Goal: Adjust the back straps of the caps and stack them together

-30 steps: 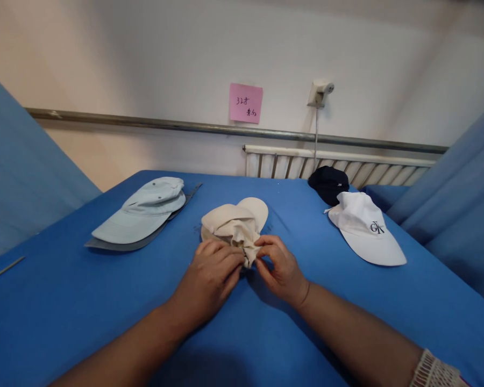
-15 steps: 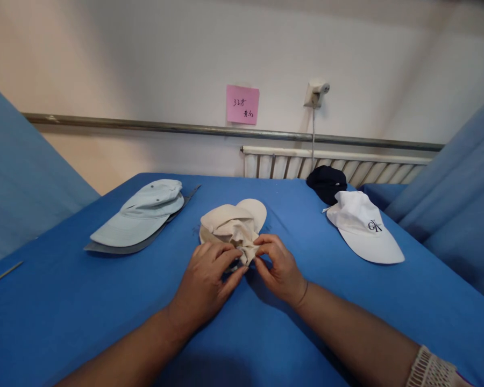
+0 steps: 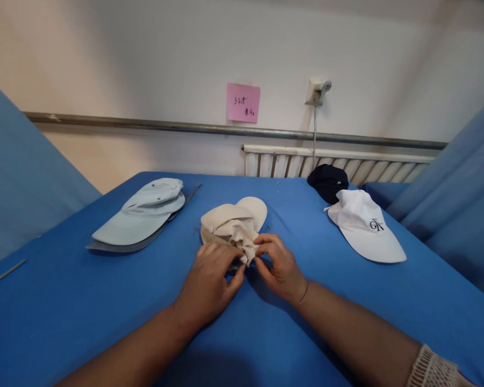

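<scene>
A crumpled beige cap (image 3: pixel 229 219) lies in the middle of the blue-covered table (image 3: pixel 116 317), its rounded brim pointing away from me. My left hand (image 3: pixel 210 277) pinches the near edge of the cap's cloth between thumb and fingers. Close beside it on the right, my right hand (image 3: pixel 277 269) grips the same gathered cloth with thumb and fingertips. What lies inside the folds between the fingers is hidden.
At left, a pale blue cap (image 3: pixel 143 212) rests on a dark grey one (image 3: pixel 134 246). To the right are a white cap (image 3: pixel 365 228) and a black cap (image 3: pixel 328 181). A thin stick (image 3: pixel 4 275) lies at the left edge. Blue curtains (image 3: pixel 460 209) hang on both sides.
My left hand's thumb and fingers have shifted slightly on the cloth, the thumb now further apart from the palm. My right hand and the caps stay in place.
</scene>
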Available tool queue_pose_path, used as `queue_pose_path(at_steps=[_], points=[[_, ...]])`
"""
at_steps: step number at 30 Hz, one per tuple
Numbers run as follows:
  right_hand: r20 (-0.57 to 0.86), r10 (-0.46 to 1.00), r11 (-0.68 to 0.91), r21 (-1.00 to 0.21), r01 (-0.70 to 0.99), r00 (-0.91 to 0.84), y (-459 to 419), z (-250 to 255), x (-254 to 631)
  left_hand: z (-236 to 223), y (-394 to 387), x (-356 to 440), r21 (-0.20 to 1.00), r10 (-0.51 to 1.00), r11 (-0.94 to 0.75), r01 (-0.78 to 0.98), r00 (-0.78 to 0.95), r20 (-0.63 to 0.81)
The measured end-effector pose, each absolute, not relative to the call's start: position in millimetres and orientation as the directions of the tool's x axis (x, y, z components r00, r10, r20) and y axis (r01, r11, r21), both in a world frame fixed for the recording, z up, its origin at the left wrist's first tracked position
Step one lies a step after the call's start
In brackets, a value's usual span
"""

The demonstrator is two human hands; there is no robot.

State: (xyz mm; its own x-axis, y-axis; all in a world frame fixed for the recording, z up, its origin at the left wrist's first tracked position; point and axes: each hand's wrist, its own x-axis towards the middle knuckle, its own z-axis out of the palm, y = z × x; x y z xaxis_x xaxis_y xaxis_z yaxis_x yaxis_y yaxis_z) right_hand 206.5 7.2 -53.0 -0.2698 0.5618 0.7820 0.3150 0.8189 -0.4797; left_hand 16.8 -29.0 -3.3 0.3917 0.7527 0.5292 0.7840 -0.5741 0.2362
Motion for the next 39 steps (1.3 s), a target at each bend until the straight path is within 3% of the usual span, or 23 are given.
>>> queue_pose_path(at_steps=[10,20,25,31,39], points=[[0.781,0.564,0.817,-0.483,0.314,-0.267,8.2,-55.0,207.3,-9.1,-24.0,14.1,0.372,0.791,-0.574,0.730,0.375,0.484],[0.774,0.568,0.817,-0.488,0.306,-0.281,7.3,-56.0,206.6,-8.4,-25.9,15.0,0.353,0.798,-0.551,0.756,0.353,0.488],[0.778,0.560,0.823,-0.483,0.300,-0.284,7.3,-57.6,206.5,-7.1,-25.2,15.2,0.386,0.798,-0.564,0.730,0.363,0.481],[0.778,0.562,0.820,-0.481,0.311,-0.280,7.1,-56.1,206.8,-11.9,-24.6,16.3,0.500,0.871,-0.445,0.743,0.230,0.433],[0.797,0.525,0.842,-0.436,0.316,-0.298,6.1,-53.2,207.1,-7.8,-25.7,14.1,0.493,0.862,-0.462,0.737,0.244,0.443]])
